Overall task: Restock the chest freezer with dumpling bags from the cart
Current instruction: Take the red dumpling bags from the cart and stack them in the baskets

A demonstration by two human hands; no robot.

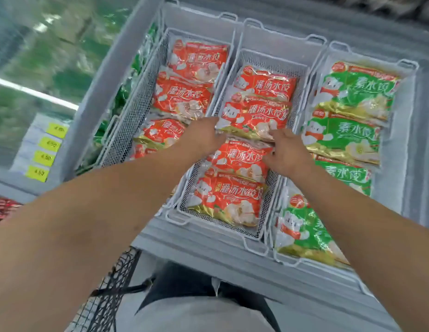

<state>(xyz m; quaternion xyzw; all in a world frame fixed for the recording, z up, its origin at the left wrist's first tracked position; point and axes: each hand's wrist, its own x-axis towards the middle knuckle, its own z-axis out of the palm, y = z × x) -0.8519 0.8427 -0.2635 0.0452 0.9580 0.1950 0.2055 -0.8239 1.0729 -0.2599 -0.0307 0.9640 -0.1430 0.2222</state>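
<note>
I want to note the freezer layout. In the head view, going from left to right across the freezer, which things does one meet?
Yellow price tags → green bags at the freezer's left wall → left basket of red dumpling bags → middle basket of red dumpling bags, where both hands reach → right basket of green dumpling bags.

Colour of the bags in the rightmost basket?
Green bags, gold lower edge; head view.

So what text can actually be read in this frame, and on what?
"灌汤水饺": red dumpling bags in the middle basket.
"素水饺": green dumpling bags in the right basket.
"4.50": yellow price tags at the left; the upper ones are blurred.
Small print on all bags: too blurred to read.
</note>
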